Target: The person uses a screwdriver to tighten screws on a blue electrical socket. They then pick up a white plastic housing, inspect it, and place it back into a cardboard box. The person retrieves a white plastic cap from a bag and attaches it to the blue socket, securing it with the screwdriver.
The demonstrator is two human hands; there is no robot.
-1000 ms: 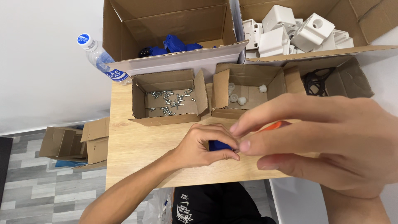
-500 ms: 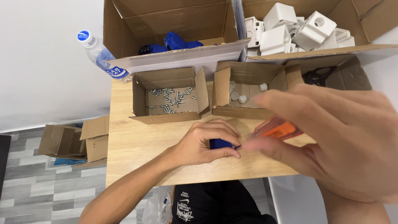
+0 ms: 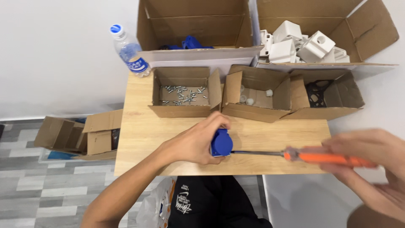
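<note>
Left hand (image 3: pixel 192 143) clamps the blue plastic socket part (image 3: pixel 221 142) on the wooden tabletop (image 3: pixel 139 135), near edge, steadying it. Right hand (image 3: pixel 371 166), fingers wrapped round the orange-handled screwdriver (image 3: pixel 295 155), holds it level, tip at the part's right side. Box of screws (image 3: pixel 181 93) sits just beyond.

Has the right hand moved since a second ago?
Yes. The right hand, gripping the orange-handled screwdriver, has pulled away rightward, past the wooden table's right edge; earlier it was over the blue part.
</note>
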